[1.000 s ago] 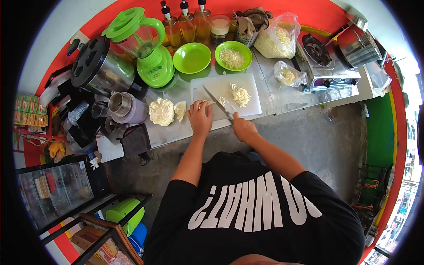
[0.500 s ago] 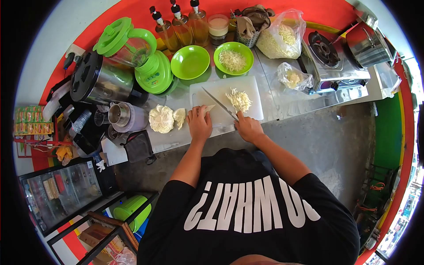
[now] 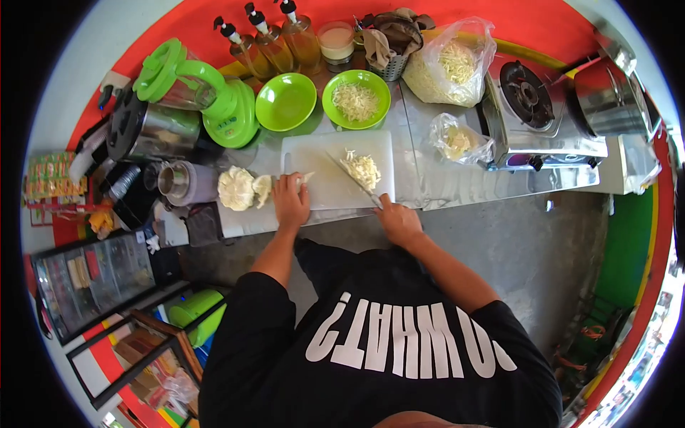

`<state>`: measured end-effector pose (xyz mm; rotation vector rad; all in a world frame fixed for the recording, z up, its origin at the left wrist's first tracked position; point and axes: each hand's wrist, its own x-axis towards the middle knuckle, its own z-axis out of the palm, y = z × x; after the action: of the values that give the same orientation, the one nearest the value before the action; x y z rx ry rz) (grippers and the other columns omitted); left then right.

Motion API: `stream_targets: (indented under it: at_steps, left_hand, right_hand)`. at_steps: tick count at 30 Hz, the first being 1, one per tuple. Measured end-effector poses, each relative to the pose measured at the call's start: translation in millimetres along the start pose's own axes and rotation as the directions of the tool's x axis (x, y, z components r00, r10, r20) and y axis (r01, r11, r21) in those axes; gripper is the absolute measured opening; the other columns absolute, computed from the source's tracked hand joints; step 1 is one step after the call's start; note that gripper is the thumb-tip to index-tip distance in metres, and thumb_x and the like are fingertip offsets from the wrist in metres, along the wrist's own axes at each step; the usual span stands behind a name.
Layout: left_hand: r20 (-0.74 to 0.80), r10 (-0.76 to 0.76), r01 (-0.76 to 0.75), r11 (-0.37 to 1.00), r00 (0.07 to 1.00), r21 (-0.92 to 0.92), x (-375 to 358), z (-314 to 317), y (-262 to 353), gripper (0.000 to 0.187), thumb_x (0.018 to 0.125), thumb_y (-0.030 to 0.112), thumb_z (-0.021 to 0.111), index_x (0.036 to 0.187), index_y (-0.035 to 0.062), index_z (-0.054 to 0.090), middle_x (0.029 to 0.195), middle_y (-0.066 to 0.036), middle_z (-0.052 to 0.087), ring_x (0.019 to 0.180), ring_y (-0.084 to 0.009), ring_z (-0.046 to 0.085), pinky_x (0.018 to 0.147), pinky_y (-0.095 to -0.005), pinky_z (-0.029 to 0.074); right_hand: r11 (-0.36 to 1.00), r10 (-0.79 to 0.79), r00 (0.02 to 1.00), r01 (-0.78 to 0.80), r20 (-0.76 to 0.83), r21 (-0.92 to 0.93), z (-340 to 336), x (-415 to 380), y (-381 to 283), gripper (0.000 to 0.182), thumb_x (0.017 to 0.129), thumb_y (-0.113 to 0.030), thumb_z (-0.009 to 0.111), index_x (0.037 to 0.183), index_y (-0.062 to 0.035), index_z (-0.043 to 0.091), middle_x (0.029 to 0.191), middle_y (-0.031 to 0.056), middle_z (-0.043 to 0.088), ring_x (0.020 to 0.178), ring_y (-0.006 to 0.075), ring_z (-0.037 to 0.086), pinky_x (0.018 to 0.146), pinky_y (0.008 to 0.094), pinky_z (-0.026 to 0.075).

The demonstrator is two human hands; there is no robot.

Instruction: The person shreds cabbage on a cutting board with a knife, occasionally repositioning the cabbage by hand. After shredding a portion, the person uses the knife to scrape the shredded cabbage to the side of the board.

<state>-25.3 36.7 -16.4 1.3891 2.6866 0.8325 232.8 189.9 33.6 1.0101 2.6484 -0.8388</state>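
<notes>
My right hand grips the handle of a kitchen knife. Its blade slants up and left across the white cutting board, against the left side of a pile of pale shredded cabbage. At the board's left edge, my left hand has its fingers together on a small pale cabbage piece, mostly hidden beneath them. Left of that hand lie a large pale cabbage chunk and a smaller cabbage piece. Behind the board, a green bowl holds more shreds.
Another green bowl, a green blender and pump bottles stand behind. A bag of pale shreds, a smaller plastic bag and a gas stove are on the right. A metal cup stands left.
The knife has moved rightward over the board, up to the shredded pile, which looks more gathered. My left hand stays near the board's left edge. The whole view has shifted.
</notes>
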Motion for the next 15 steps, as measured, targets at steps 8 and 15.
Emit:
stream_targets:
  at_steps: [8,15]
  left_hand:
    - [0.072,-0.018,0.015,0.999,0.997,0.040,1,-5,2,0.026,0.093,0.019,0.058,0.118,0.0149,0.057,0.109,-0.011,0.055,0.106,-0.0337,0.050,0.095,-0.0477,0.036]
    - [0.096,0.050,-0.052,0.998,0.994,0.021,-4,-6,-1,0.025,0.092,0.019,0.058,0.116,0.0148,0.060,0.107,-0.008,0.056,0.104,-0.0303,0.050,0.093,-0.0461,0.036]
  right_hand:
    - [0.994,-0.096,0.993,0.092,0.071,0.062,-5,15,-23,0.031,0.104,-0.033,0.050,0.115,-0.0048,0.044,0.082,0.0248,0.070,0.076,0.0470,0.068,0.069,0.0563,0.053]
    - [0.997,0.026,0.994,-0.034,0.104,0.071,11,32,-81,0.027,0.103,-0.024,0.048,0.116,0.0003,0.045,0.086,0.0294,0.070,0.081,0.0504,0.068,0.075,0.0578,0.054]
